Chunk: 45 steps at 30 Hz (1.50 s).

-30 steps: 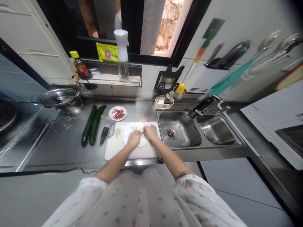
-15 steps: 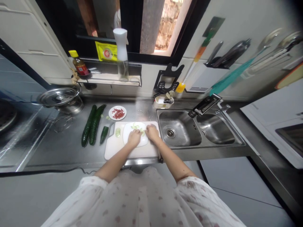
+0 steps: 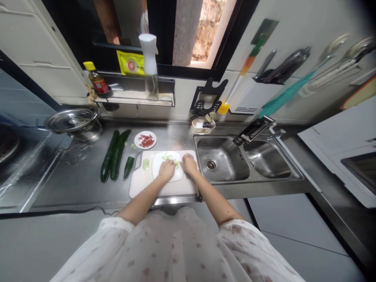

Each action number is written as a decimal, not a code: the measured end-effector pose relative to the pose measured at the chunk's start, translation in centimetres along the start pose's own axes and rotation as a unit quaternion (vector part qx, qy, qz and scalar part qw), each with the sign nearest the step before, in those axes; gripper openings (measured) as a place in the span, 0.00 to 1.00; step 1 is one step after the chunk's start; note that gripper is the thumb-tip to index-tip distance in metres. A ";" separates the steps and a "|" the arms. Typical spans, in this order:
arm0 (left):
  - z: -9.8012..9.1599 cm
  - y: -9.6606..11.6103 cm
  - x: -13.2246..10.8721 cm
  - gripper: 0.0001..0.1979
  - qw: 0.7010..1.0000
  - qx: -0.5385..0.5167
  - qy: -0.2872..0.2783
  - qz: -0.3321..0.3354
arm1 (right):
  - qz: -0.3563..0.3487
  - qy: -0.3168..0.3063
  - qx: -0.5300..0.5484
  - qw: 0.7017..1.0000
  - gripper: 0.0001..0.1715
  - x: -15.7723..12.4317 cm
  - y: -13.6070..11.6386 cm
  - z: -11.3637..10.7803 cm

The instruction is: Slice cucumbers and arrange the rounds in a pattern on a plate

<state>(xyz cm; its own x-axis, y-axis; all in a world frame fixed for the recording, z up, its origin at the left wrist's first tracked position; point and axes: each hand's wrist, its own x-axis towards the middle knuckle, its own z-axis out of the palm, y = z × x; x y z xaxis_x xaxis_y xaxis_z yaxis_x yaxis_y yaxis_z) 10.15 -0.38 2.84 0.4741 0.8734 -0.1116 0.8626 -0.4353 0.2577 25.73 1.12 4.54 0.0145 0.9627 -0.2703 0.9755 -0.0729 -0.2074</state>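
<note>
A white cutting board [image 3: 141,184] lies on the steel counter in front of me with a white plate [image 3: 157,162] on it. Pale green cucumber slices [image 3: 168,156] lie along the plate's far edge, and a few more slices [image 3: 145,164] sit on the board to its left. My left hand [image 3: 166,170] rests on the plate with its fingers curled down. My right hand [image 3: 189,164] is at the plate's right edge, fingers bent toward the slices between the two hands. What the fingers pinch is too small to make out.
Two whole cucumbers [image 3: 113,154] and a short cut piece [image 3: 128,167] lie left of the board. Behind is a small dish of red bits [image 3: 145,140]. A double sink [image 3: 246,162] is directly right. A lidded pot [image 3: 73,121] stands far left, with bottles on the shelf [image 3: 135,100].
My right hand has slid a little to the right along the plate's edge. The left hand stays nearly in place.
</note>
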 end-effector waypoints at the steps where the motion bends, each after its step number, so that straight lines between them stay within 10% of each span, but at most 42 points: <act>1: 0.0 0.0 0.1 0.18 1.000 0.003 0.000 0.002 | -0.001 0.000 -0.001 1.000 0.15 0.0 0.0 0.0; 45: 0.4 0.1 -0.3 0.17 0.999 0.042 -0.006 0.023 | 0.012 0.060 0.176 0.983 0.06 1.1 1.7 2.4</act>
<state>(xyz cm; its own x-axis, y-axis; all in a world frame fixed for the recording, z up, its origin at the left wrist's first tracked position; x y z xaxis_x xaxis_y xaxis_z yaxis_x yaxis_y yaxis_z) 10.16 -0.78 2.53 0.5158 0.8493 -0.1124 0.8509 -0.4926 0.1825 26.89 1.41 1.69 0.0825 0.9819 -0.1702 0.8388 -0.1607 -0.5202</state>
